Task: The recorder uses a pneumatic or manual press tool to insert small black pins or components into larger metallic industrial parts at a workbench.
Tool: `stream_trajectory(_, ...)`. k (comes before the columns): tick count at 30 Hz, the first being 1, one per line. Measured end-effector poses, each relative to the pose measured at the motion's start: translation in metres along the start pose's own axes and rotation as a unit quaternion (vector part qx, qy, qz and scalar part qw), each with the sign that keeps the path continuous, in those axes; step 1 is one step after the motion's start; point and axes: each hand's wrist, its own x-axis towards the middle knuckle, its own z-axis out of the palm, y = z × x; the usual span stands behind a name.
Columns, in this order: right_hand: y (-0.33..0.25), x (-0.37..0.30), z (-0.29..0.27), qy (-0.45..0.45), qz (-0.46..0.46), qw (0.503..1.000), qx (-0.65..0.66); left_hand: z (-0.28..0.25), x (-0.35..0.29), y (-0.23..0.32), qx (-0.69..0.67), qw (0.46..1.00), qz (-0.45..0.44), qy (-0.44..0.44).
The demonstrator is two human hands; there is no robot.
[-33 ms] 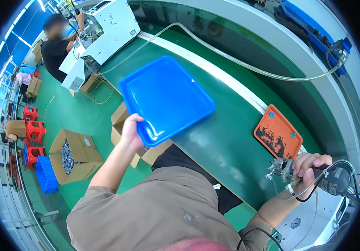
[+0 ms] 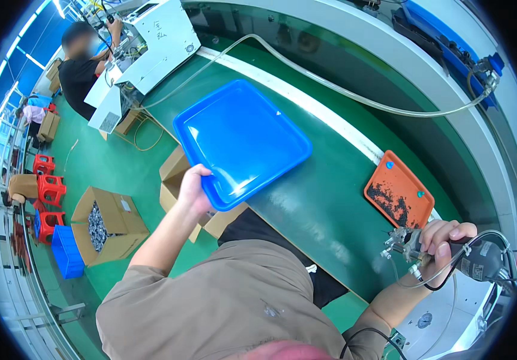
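My left hand (image 2: 195, 191) grips the near-left corner of a shallow blue tray (image 2: 243, 141), fingers underneath or hidden behind its rim. The tray is bare inside and sits over the green worktop; whether it touches the surface I cannot tell. At the right, my right hand (image 2: 441, 245) is wrapped around a dark cylindrical power screwdriver (image 2: 480, 261) with a metal head, thin air tubes and cables. Just beyond that hand lies an orange tray (image 2: 411, 180) holding many tiny dark pieces (image 2: 390, 204) and a few teal bits.
The green worktop (image 2: 306, 210) runs diagonally, with a clear hose (image 2: 330, 90) arching over its far side. A white machine (image 2: 162, 42) stands far left near a co-worker (image 2: 78, 72). Cardboard boxes (image 2: 120, 240), a blue bin (image 2: 66, 255) and red stools (image 2: 50, 189) are on the floor.
The blue tray and my left hand have shifted slightly to the right. My right hand with the power screwdriver has stayed in place.
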Motion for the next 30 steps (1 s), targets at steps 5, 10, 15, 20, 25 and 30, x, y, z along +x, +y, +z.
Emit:
stream_trajectory(5,-0.005,0.001,-0.003,-0.006,0.010,1.000,-0.009,0.016,0.032,0.000,0.049,0.986,0.154,0.035)
stream_trajectory(10,-0.013,0.011,-0.006,-0.061,0.021,0.997,-0.035,0.009,0.084,0.006,0.188,0.868,0.455,0.073)
stream_trajectory(15,-0.009,0.013,-0.008,-0.080,0.027,0.994,-0.069,0.034,0.070,0.027,0.599,0.520,0.604,0.077)
stream_trajectory(20,-0.002,0.014,-0.010,-0.080,0.033,0.995,-0.058,0.110,0.133,0.094,0.704,0.473,0.512,-0.136)
stream_trajectory(25,0.001,0.019,-0.007,-0.095,0.041,0.993,-0.056,0.176,0.307,0.145,0.778,0.425,0.457,-0.076)
stream_trajectory(30,0.011,0.022,-0.004,-0.083,-0.001,0.994,-0.063,0.202,0.382,0.209,0.764,0.482,0.384,0.192)
